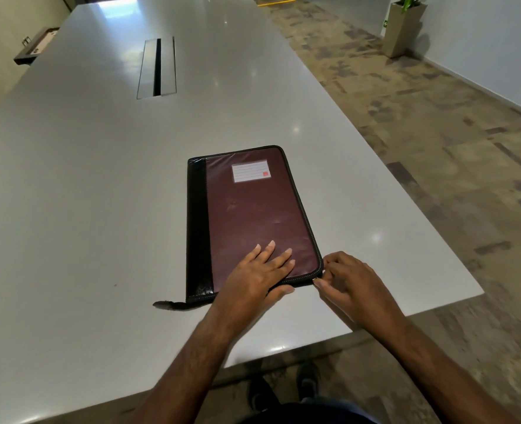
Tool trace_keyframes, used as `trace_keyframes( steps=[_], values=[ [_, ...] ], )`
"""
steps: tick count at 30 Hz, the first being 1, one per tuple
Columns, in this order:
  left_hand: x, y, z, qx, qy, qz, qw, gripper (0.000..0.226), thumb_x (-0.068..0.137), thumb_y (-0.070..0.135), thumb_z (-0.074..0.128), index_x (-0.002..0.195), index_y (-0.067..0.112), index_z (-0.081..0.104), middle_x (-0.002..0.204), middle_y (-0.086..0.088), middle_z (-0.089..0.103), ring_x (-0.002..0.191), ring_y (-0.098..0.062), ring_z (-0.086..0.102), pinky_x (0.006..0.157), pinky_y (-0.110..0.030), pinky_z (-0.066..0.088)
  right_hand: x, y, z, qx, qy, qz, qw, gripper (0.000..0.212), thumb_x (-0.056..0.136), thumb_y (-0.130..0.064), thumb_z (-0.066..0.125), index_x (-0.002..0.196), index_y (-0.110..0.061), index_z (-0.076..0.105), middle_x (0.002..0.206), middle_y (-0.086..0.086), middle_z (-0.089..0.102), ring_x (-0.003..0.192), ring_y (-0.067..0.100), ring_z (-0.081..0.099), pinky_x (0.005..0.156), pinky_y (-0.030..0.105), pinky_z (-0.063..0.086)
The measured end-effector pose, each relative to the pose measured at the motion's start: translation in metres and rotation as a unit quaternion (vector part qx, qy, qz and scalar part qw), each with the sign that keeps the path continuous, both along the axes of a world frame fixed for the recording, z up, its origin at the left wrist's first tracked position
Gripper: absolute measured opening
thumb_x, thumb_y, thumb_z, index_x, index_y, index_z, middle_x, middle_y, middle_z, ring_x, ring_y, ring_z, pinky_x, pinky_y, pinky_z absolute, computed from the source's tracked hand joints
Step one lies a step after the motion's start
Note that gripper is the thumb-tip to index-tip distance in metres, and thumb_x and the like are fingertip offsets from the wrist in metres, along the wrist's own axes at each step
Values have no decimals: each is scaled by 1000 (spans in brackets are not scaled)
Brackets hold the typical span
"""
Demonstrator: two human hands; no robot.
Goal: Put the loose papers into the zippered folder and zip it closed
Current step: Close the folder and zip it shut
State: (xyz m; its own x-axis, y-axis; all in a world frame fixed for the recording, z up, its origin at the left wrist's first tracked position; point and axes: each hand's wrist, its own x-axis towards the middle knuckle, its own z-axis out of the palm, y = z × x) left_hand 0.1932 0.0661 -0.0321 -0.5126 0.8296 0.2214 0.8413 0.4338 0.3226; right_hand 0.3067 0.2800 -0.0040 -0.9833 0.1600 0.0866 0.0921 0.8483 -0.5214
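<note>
A maroon zippered folder (250,209) with a black spine and a white label lies closed and flat on the grey table (100,179). My left hand (259,273) rests flat on its near right part, fingers spread. My right hand (344,280) pinches at the folder's near right corner, where the zipper runs; the pull itself is hidden by my fingers. A black strap tail (170,305) sticks out from the folder's near left corner. No loose papers are in view.
A cable slot (156,68) is set into the table farther back. The table's right edge runs close beside the folder, with carpeted floor (436,148) beyond. A planter (402,29) stands far right. My shoes (283,390) show below the near edge.
</note>
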Motion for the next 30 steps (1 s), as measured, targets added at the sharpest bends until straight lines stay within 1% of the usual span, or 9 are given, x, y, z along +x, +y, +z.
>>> trace_keyframes(
  steps=[3, 5, 8, 12, 14, 17, 20, 23, 30],
  values=[
    [3, -2, -2, 27, 41, -4, 999, 39, 99, 38, 60, 130, 16, 70, 143, 1, 62, 142, -29, 49, 118, -52, 38, -2, 3, 1, 15, 4, 19, 1000, 15, 94, -27, 74, 86, -18, 66, 101, -4, 69, 83, 15, 64, 76, 36, 55],
    [6, -2, -3, 51, 70, -5, 996, 32, 98, 33, 62, 121, 15, 75, 135, 0, 68, 134, -30, 57, 113, -55, 45, -3, 5, 1, 34, 4, 27, 999, 13, 95, -27, 73, 90, -16, 68, 102, -2, 70, 82, 15, 64, 75, 34, 56],
    [10, -2, -4, 84, 92, 6, 992, 27, 95, 26, 72, 118, 14, 76, 130, -1, 71, 128, -28, 63, 108, -55, 50, -5, 9, 1, 59, 14, 28, 998, 13, 95, -25, 74, 100, -14, 72, 104, 0, 71, 82, 15, 67, 74, 33, 59],
    [13, -2, -2, 113, 94, 13, 989, 27, 98, 27, 66, 118, 13, 77, 129, -1, 72, 125, -27, 65, 106, -54, 52, -9, 18, -1, 59, 24, 19, 998, 16, 95, -26, 74, 104, -12, 73, 105, 1, 71, 83, 16, 68, 72, 34, 61],
    [13, -2, -1, 116, 96, 13, 988, 25, 96, 25, 70, 117, 12, 77, 128, -1, 72, 124, -28, 66, 104, -55, 53, -12, 22, -1, 63, 22, 18, 998, 17, 97, -27, 72, 105, -12, 73, 105, 2, 71, 83, 17, 68, 73, 36, 60],
    [15, 1, 0, 127, 98, 17, 987, 25, 91, 20, 79, 115, 12, 78, 126, -2, 73, 122, -29, 67, 103, -55, 54, -16, 29, 0, 59, 23, 11, 998, 17, 98, -30, 70, 101, -13, 72, 102, 1, 71, 81, 17, 66, 70, 35, 58],
    [16, 3, -1, 139, 88, 22, 986, 24, 90, 18, 80, 113, 11, 79, 127, -2, 73, 122, -29, 67, 104, -55, 53, -20, 36, 1, 44, 20, 8, 999, 18, 99, -32, 68, 96, -14, 69, 96, 0, 69, 78, 17, 62, 66, 36, 56],
    [16, 3, -3, 140, 89, 23, 986, 22, 91, 19, 80, 112, 12, 80, 127, -1, 73, 123, -28, 67, 104, -54, 53, -26, 41, 1, 38, 17, 11, 999, 21, 100, -34, 66, 92, -14, 67, 92, -1, 67, 77, 18, 60, 67, 39, 55],
    [16, 4, -5, 143, 93, 25, 985, 22, 89, 19, 81, 111, 12, 80, 125, 0, 74, 121, -28, 68, 103, -54, 54, -45, 49, -4, 27, 28, 14, 999, 22, 99, -31, 68, 95, -10, 68, 94, 2, 69, 81, 22, 63, 70, 45, 55]
  ],
)
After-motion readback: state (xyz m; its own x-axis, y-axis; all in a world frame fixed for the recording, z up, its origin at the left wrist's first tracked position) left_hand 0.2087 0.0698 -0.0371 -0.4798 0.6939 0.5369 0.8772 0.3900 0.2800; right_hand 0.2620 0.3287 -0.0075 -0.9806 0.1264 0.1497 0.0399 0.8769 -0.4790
